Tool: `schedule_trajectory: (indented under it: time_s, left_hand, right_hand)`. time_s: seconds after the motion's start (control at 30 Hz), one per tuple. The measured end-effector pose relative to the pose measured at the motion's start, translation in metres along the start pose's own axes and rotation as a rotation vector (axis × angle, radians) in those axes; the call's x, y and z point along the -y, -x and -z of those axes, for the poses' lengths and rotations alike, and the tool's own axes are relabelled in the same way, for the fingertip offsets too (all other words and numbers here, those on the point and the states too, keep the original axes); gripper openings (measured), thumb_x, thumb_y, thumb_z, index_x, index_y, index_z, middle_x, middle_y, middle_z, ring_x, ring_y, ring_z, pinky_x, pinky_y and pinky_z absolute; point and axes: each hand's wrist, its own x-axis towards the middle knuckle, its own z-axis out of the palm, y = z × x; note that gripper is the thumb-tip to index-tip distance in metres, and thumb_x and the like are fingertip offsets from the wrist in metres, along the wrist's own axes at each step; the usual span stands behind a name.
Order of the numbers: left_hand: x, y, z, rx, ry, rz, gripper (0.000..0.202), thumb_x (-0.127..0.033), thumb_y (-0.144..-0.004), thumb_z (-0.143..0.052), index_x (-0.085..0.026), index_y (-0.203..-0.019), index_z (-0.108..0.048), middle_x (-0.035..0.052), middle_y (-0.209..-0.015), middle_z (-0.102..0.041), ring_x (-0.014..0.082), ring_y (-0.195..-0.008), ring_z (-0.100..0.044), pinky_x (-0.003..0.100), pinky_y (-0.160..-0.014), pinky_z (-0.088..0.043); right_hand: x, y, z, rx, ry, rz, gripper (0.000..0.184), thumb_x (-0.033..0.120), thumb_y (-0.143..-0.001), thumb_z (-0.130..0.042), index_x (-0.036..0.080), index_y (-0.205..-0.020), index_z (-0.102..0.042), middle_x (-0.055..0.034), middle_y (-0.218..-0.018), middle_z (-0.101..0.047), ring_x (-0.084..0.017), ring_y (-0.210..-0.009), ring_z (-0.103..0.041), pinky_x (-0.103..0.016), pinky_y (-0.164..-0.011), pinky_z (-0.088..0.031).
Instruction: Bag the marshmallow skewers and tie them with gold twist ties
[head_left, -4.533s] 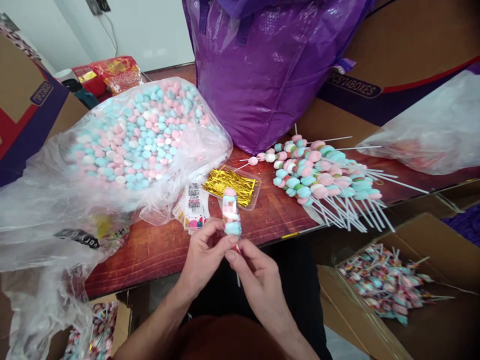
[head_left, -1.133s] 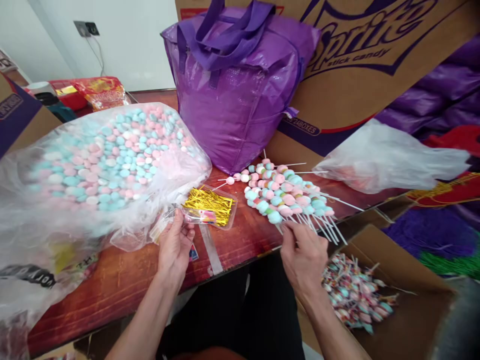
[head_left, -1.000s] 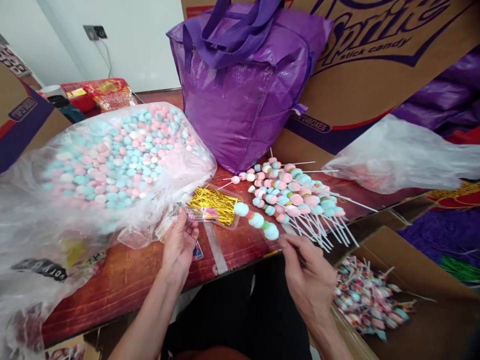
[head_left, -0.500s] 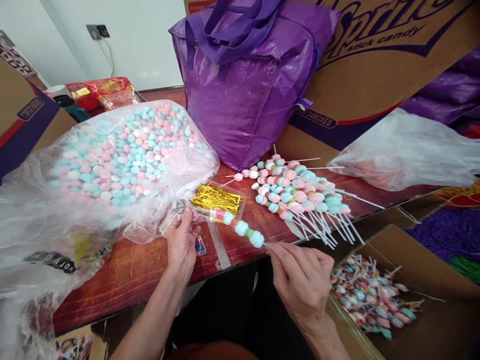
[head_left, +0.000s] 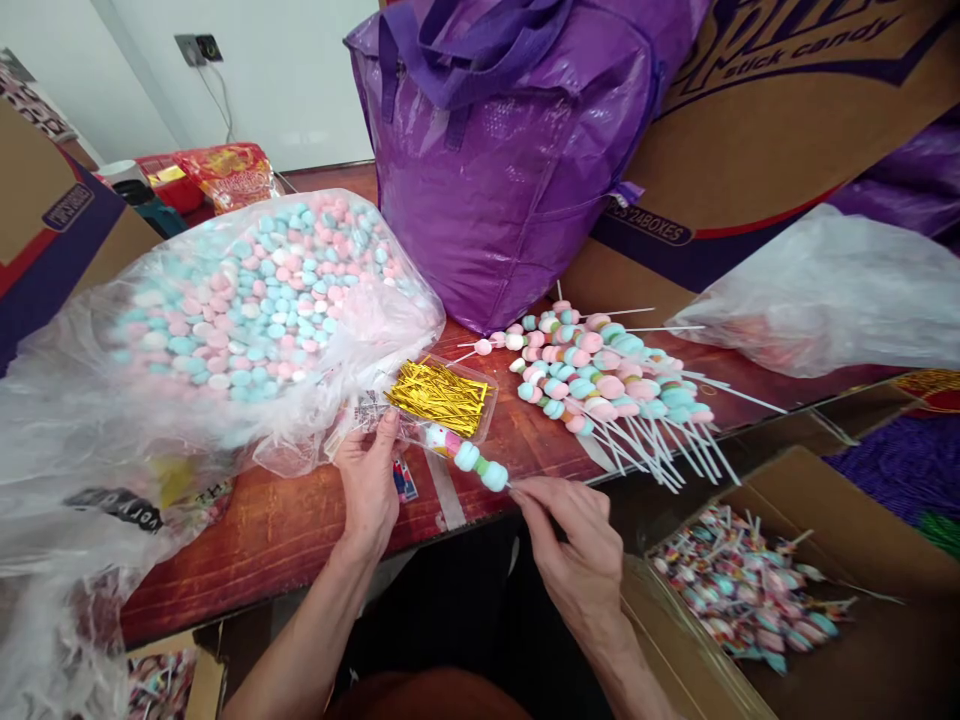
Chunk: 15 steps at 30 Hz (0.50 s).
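Between my hands is a marshmallow-like candy skewer of pale blue, green, pink and white pieces on a thin white stick. My right hand pinches the bare stick just below the last blue piece. My left hand pinches a small printed clear plastic bag between thumb and fingers. The skewer's far end lies inside the bag's mouth, while its near blue and green pieces are outside. Gold twist ties lie in a clear tray just beyond my left hand.
A big clear bag of pastel candies covers the table's left side. Unwrapped candy skewers are piled to the right, before a purple bag and large carton. A cardboard box holding wrapped candies stands lower right.
My right hand has moved left, pushing the skewer farther into the small bag. My left hand keeps its pinch on the bag. The view has shifted slightly.
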Motion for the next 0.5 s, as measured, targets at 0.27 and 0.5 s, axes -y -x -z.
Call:
schedule_trajectory:
  time_s: [0.27, 0.5]
  left_hand:
    - [0.005, 0.001, 0.003, 0.083, -0.067, 0.127, 0.044, -0.044, -0.056, -0.090, -0.015, -0.085, -0.072, 0.0031, -0.081, -0.073, 0.0128, -0.066, -0.066, 0.023, -0.059, -0.053]
    - [0.005, -0.009, 0.010, 0.084, 0.051, 0.160, 0.038, -0.039, -0.060, -0.090, -0.017, -0.081, -0.067, 0.0022, -0.086, -0.075, 0.0136, -0.074, -0.070, 0.025, -0.069, -0.056]
  right_hand:
    - [0.013, -0.006, -0.014, 0.072, -0.232, -0.215, 0.011, 0.018, -0.094, -0.060, 0.022, -0.086, -0.067, -0.0016, -0.078, -0.070, -0.017, -0.071, -0.064, -0.030, -0.068, -0.049]
    - [0.025, -0.011, -0.011, 0.129, -0.310, -0.339, 0.017, 0.025, -0.092, -0.059, 0.021, -0.078, -0.068, -0.0016, -0.071, -0.065, -0.015, -0.064, -0.059, -0.027, -0.061, -0.047]
